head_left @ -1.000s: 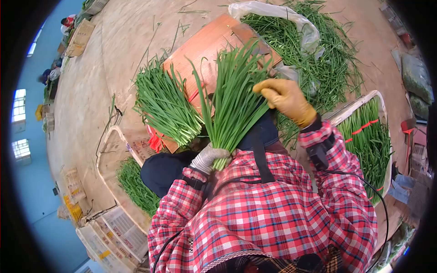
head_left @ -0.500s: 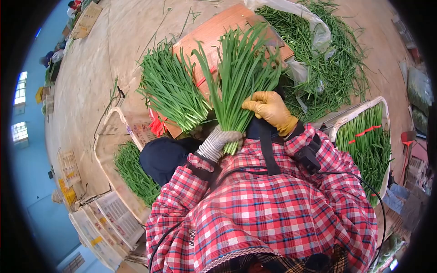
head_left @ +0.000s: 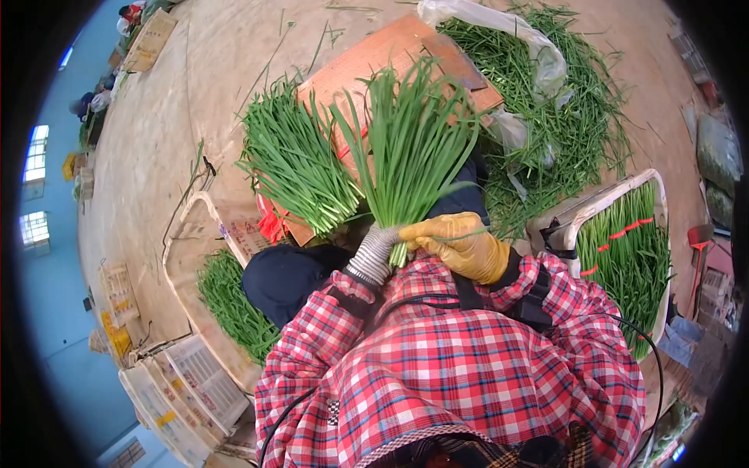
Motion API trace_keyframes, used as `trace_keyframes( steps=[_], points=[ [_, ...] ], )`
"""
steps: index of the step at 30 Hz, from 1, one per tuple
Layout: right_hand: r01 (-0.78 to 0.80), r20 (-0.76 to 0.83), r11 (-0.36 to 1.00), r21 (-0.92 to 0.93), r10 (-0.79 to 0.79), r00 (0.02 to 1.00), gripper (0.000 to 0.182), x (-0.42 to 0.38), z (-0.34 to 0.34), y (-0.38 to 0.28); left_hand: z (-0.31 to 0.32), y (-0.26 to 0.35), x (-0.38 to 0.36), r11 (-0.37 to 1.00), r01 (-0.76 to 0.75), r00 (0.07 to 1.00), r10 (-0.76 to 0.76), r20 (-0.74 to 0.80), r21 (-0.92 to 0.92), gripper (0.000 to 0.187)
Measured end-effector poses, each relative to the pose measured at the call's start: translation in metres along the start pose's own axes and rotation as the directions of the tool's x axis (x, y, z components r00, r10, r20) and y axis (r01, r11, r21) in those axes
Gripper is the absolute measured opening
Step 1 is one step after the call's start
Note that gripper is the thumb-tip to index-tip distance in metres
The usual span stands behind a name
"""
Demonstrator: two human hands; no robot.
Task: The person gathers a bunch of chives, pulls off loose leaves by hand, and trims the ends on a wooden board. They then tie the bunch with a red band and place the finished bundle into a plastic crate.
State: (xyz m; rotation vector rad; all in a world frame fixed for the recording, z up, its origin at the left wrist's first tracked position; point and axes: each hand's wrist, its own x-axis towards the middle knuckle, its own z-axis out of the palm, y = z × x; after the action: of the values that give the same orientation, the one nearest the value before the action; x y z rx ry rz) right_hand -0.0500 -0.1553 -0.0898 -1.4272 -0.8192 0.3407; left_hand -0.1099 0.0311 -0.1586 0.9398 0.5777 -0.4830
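Observation:
A fanned bunch of garlic chives [head_left: 409,148] rises from my left hand [head_left: 374,251], which wears a grey striped glove. Its fingers are closed round the pale stem ends, and a few cut ends poke out below. My right hand [head_left: 464,248], in a yellow glove, is closed beside the left one at the base of the bunch. A thin green leaf crosses its fingers and seems pinched there. Another pile of garlic chives [head_left: 300,156] lies to the left on an orange-brown board [head_left: 359,58], with red ties [head_left: 271,222] at its lower edge.
Loose chives [head_left: 577,117] with clear plastic [head_left: 546,62] are heaped at the upper right. A white-rimmed crate [head_left: 662,191] at right holds red-tied bunches. Another crate [head_left: 183,226] at left holds more chives. Stacked crates [head_left: 187,390] stand lower left; a red dustpan [head_left: 700,234] is far right.
My right hand has come down and left from the leaves to the stem base beside my left hand. The bunch has tipped slightly lower and a thin leaf now crosses the yellow glove.

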Motion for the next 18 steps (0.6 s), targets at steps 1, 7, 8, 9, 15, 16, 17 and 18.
trace_keyframes(
  steps=[1, 7, 8, 9, 15, 16, 17, 18],
  points=[
    [0.003, 0.001, 1.000, -0.012, -0.003, 1.000, 0.020, 0.002, -0.004, -0.008, 0.001, -0.003, 0.001, 0.987, 0.044, 0.999, -0.044, 0.002, -0.152, 0.032],
    [0.069, -0.603, 0.942, 0.330, 0.154, 0.783, 0.035, 0.031, -0.093, -0.033, -0.010, -0.001, -0.012, 0.987, 0.070, 0.963, -0.030, 0.268, -0.143, 0.038],
    [0.341, -0.805, 0.799, 0.495, 0.275, 0.525, 0.036, 0.042, -0.117, -0.036, -0.014, -0.001, -0.013, 0.992, 0.059, 0.959, -0.026, 0.282, -0.111, 0.040],
    [0.433, -0.803, 0.735, 0.521, 0.252, 0.540, 0.036, 0.030, -0.167, -0.015, -0.015, 0.000, -0.014, 0.996, 0.047, 0.952, -0.022, 0.304, -0.075, 0.041],
    [-0.099, -0.715, 0.993, -0.063, 0.024, 0.698, 0.025, 0.045, -0.181, -0.029, -0.009, 0.009, -0.021, 0.999, 0.016, 0.955, -0.031, 0.297, 0.051, 0.043],
    [-0.098, -0.583, 0.964, -0.246, -0.066, 0.810, 0.023, 0.054, -0.169, -0.032, -0.007, 0.010, -0.022, 0.999, 0.016, 0.957, -0.027, 0.288, 0.042, 0.043],
    [-0.049, -0.476, 0.836, -0.546, -0.262, 0.840, 0.021, 0.065, -0.162, -0.031, -0.003, 0.011, -0.022, 0.999, 0.015, 0.960, -0.024, 0.279, 0.034, 0.042],
    [0.009, -0.311, 0.619, -0.786, -0.407, 0.859, 0.020, 0.073, -0.160, -0.028, -0.001, 0.012, -0.024, 0.996, 0.004, 0.968, -0.027, 0.251, 0.089, 0.042]
  ],
)
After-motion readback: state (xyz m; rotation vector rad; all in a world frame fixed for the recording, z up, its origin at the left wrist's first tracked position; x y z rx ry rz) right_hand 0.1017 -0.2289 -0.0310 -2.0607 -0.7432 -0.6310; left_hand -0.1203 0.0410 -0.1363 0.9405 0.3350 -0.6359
